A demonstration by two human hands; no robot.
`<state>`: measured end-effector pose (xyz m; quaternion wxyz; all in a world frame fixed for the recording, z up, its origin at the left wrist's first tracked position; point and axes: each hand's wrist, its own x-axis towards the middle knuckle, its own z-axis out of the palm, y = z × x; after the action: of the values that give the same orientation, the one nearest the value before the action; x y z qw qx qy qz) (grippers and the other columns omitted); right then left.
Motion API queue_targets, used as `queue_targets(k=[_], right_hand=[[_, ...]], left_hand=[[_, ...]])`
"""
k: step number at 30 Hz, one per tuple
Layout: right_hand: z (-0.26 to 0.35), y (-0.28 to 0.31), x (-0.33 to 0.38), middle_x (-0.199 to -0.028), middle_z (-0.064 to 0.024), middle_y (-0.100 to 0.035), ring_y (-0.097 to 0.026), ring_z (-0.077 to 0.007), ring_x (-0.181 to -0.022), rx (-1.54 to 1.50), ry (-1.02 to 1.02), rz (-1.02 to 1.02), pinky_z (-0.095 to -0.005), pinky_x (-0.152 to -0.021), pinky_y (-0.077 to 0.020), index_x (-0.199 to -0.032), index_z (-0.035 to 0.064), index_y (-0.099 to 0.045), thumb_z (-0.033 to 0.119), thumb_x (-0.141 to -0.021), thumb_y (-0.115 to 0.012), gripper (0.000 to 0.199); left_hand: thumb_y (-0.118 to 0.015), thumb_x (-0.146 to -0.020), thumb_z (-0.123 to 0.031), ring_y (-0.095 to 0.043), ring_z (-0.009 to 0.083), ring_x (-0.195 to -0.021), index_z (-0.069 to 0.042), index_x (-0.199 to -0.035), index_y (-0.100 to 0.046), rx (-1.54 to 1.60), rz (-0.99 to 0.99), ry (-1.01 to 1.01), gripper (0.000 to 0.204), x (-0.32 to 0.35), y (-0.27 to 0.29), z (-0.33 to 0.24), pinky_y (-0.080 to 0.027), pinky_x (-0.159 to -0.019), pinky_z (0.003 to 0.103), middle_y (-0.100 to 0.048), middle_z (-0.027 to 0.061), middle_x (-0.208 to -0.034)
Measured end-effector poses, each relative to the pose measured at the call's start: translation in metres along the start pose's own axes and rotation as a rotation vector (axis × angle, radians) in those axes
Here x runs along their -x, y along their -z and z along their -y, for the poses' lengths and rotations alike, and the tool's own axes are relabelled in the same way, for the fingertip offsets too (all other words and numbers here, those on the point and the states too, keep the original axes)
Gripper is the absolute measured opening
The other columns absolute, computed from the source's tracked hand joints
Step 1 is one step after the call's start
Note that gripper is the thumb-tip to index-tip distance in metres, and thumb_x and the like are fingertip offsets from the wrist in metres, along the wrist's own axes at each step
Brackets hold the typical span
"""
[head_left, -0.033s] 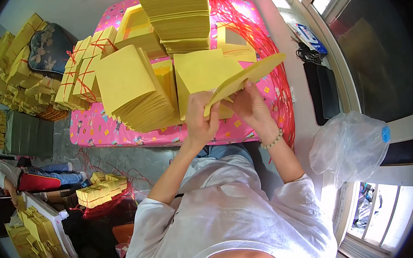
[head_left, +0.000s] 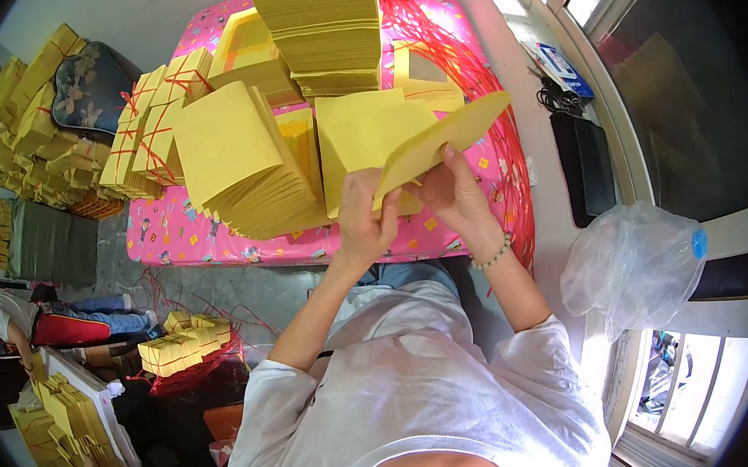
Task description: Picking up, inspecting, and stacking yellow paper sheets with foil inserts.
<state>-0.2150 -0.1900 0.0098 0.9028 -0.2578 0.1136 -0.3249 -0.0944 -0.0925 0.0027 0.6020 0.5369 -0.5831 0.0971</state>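
A thin sheaf of yellow paper (head_left: 450,140) is held tilted above the near edge of the bed. My left hand (head_left: 362,215) grips its lower left end, fingers behind and thumb in front. My right hand (head_left: 451,190) pinches its near edge further right, a beaded bracelet on that wrist. Beneath and behind it lies a flat yellow paper stack (head_left: 366,129). To the left leans a thick pile of folded yellow sheets (head_left: 231,144). A tall yellow paper stack (head_left: 324,40) rises further back.
Tied yellow bundles (head_left: 159,132) sit at the bed's left, on a pink patterned cover (head_left: 172,236). Red strings (head_left: 491,101) trail down the right side. A clear plastic bag (head_left: 631,266) hangs by the window. At far left, a person (head_left: 12,319) reaches toward another paper-laden table (head_left: 121,429).
The sheaf has turned so that more of its broad face shows, and its right tip has moved slightly left. Both hands keep nearly the same places.
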Motion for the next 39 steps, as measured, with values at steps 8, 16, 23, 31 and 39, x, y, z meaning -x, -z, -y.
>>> queue_targets(k=[8, 16, 23, 31, 39], right_hand=[[0.009, 0.007, -0.002, -0.119, -0.0076, -0.053, -0.053, -0.0176, -0.109, 0.333, 0.153, -0.135, -0.0341, -0.092, -0.0452, -0.125, 0.0038, -0.044, 0.013, -0.082, -0.066, 0.049], [0.034, 0.008, -0.013, -0.111, -0.0111, -0.059, -0.058, -0.0168, -0.102, 0.895, 0.272, -0.066, -0.0302, -0.088, -0.0477, -0.119, -0.0022, -0.047, 0.003, -0.075, -0.072, 0.051], [0.034, 0.012, -0.034, -0.115, -0.0083, -0.057, -0.053, -0.0149, -0.108, 1.078, 0.285, 0.08, -0.0299, -0.093, -0.0432, -0.122, 0.0002, -0.047, 0.005, -0.074, -0.073, 0.055], [0.029, 0.002, -0.04, -0.119, -0.0076, -0.055, -0.05, -0.0142, -0.112, 1.137, 0.295, 0.134, -0.0304, -0.097, -0.0395, -0.127, 0.0028, -0.045, 0.005, -0.076, -0.071, 0.057], [0.016, 0.03, -0.042, -0.114, -0.0077, -0.058, -0.055, -0.0121, -0.103, 1.008, 0.206, 0.094, -0.0274, -0.087, -0.0462, -0.122, 0.0017, -0.048, 0.007, -0.082, -0.068, 0.045]], left_hand=[[-0.067, -0.074, -0.005, -0.055, 0.0349, -0.092, 0.003, -0.109, -0.053, -0.007, 0.21, 0.0, 0.039, 0.01, 0.014, -0.001, -0.043, -0.085, 0.041, -0.057, 0.0166, -0.1], [-0.069, -0.075, -0.013, -0.046, 0.0315, -0.115, 0.004, -0.133, -0.03, -0.071, 0.043, 0.275, 0.072, -0.019, 0.012, 0.014, -0.036, -0.099, 0.041, -0.047, 0.0204, -0.121], [-0.065, -0.079, -0.009, -0.048, 0.0294, -0.112, 0.002, -0.135, -0.029, 0.322, 0.121, 0.346, 0.067, -0.027, -0.008, 0.046, -0.038, -0.097, 0.039, -0.048, 0.0195, -0.118], [-0.06, -0.085, -0.006, -0.051, 0.0187, -0.097, 0.002, -0.114, -0.043, 0.346, 0.129, 0.373, 0.035, -0.015, -0.012, 0.071, -0.041, -0.088, 0.029, -0.051, 0.0115, -0.105], [-0.051, -0.091, -0.008, -0.051, 0.0163, -0.096, 0.003, -0.113, -0.042, 0.595, 0.028, 0.455, 0.026, -0.008, -0.028, 0.059, -0.041, -0.085, 0.029, -0.054, 0.0121, -0.104]])
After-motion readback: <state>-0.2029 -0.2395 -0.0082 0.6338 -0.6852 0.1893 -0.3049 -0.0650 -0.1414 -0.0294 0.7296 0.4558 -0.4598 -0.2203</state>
